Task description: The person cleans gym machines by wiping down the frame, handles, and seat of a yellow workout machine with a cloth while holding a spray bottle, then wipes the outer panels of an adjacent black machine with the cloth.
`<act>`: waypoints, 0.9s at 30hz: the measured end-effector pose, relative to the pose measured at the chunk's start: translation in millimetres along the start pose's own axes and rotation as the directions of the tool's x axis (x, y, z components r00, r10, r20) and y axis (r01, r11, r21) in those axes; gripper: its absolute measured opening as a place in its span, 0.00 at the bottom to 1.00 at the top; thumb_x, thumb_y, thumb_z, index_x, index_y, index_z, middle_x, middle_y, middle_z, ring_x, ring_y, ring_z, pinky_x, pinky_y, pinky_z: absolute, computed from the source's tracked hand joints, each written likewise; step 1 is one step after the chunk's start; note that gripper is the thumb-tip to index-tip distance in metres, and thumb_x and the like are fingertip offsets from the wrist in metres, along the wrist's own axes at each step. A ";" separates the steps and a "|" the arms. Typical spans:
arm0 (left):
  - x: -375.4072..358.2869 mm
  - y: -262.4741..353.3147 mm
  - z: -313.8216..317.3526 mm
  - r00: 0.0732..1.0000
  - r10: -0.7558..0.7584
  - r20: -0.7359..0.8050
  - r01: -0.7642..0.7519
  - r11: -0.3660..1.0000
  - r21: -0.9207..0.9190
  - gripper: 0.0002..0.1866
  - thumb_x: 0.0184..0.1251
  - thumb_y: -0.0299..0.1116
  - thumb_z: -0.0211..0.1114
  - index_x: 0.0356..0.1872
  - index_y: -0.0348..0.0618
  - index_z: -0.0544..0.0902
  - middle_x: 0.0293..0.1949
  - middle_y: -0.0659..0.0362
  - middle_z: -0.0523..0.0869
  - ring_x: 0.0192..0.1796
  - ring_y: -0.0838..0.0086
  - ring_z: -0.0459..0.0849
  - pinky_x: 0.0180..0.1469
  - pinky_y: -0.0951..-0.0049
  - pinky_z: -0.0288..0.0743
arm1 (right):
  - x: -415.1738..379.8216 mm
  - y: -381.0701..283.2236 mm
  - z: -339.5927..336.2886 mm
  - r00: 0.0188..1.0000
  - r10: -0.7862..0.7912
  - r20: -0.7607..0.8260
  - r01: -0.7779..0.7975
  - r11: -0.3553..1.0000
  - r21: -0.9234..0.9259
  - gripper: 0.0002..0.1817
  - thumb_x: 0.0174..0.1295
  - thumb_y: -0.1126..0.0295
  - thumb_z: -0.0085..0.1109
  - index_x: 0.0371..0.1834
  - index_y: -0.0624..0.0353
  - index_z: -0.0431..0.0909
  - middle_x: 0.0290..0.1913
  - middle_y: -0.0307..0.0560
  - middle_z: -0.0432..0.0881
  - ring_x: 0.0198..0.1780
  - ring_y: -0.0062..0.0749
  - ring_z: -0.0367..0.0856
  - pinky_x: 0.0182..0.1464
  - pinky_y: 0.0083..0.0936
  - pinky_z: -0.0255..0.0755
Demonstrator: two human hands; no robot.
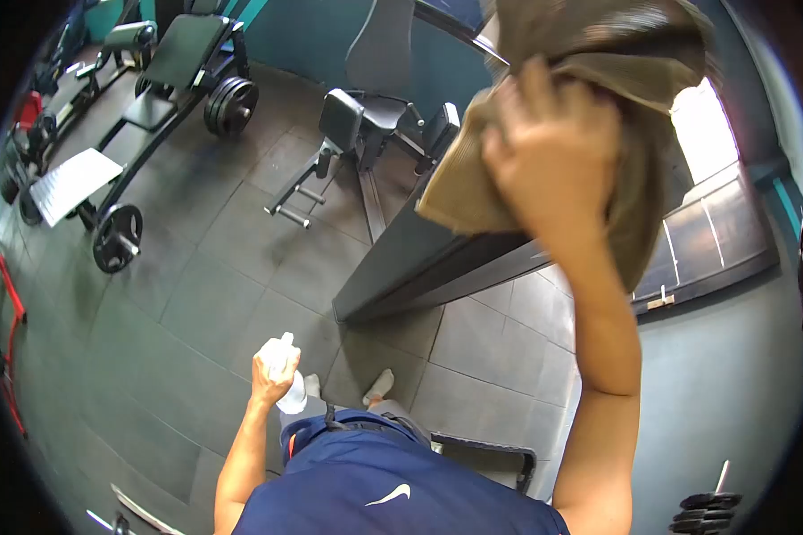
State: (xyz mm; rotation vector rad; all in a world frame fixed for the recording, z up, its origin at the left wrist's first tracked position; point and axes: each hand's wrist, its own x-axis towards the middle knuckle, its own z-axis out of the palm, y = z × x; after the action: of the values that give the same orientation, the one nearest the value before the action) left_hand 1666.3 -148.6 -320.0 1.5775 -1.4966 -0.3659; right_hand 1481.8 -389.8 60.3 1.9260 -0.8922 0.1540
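Note:
High on the right, my right hand [553,147] is closed on a brown cloth [464,183] that hangs down on both sides of it. The cloth is raised in front of the top of a dark upright post [419,272]; its upper folds are blurred. Low in the middle, my left hand [270,373] wraps round a white spray bottle [292,396]. The bottle's nozzle end shows above the fingers and its body below them, while the grip itself is mostly hidden.
A padded leg machine [379,111] stands beyond the post. To the left is a bench [183,53] with weight plates [232,105] and a white sheet [76,183]. A window [709,134] is at right, and stacked weights [705,514] are at lower right.

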 end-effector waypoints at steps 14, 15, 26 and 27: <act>-69.3 -14.6 -7.5 0.977 -0.213 -0.011 0.210 0.973 -0.099 0.03 0.58 0.26 0.65 0.28 0.38 0.82 0.25 0.53 0.82 0.29 0.56 0.81 0.32 0.59 0.76 | 14.6 -4.4 -12.1 0.707 -0.482 0.517 0.384 0.876 0.291 0.40 0.47 0.58 0.71 0.68 0.48 0.71 0.71 0.51 0.67 0.71 0.48 0.61 0.71 0.40 0.57; -70.8 -16.5 -9.0 0.967 -0.251 -0.045 0.243 0.962 -0.127 0.03 0.58 0.26 0.66 0.28 0.38 0.82 0.27 0.53 0.83 0.30 0.56 0.81 0.33 0.60 0.76 | 21.8 1.2 -22.3 0.696 -0.484 0.530 0.501 0.856 0.124 0.44 0.48 0.53 0.74 0.72 0.44 0.68 0.75 0.51 0.63 0.76 0.53 0.56 0.76 0.44 0.53; -73.4 -34.8 -20.2 0.917 -0.363 -0.167 0.338 0.927 -0.163 0.04 0.58 0.26 0.63 0.30 0.35 0.81 0.28 0.52 0.82 0.32 0.58 0.82 0.35 0.62 0.76 | -120.5 -256.1 196.4 0.573 -0.748 0.335 0.696 0.660 0.282 0.24 0.63 0.72 0.57 0.61 0.62 0.63 0.62 0.57 0.62 0.63 0.44 0.63 0.65 0.41 0.57; -77.7 -41.6 -21.1 0.928 -0.321 -0.187 0.304 0.946 -0.117 0.04 0.57 0.26 0.63 0.30 0.35 0.81 0.28 0.52 0.82 0.32 0.58 0.82 0.35 0.62 0.76 | -111.8 -273.7 199.6 0.636 -0.739 0.223 0.562 0.641 0.522 0.19 0.61 0.75 0.57 0.54 0.63 0.65 0.56 0.53 0.65 0.56 0.39 0.65 0.60 0.36 0.60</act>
State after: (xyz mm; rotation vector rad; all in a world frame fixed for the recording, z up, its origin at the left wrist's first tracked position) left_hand 1691.2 -75.6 -367.7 1.7313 -1.0595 -0.4281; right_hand 1525.5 -423.1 -292.2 2.6321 -0.3364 -0.6036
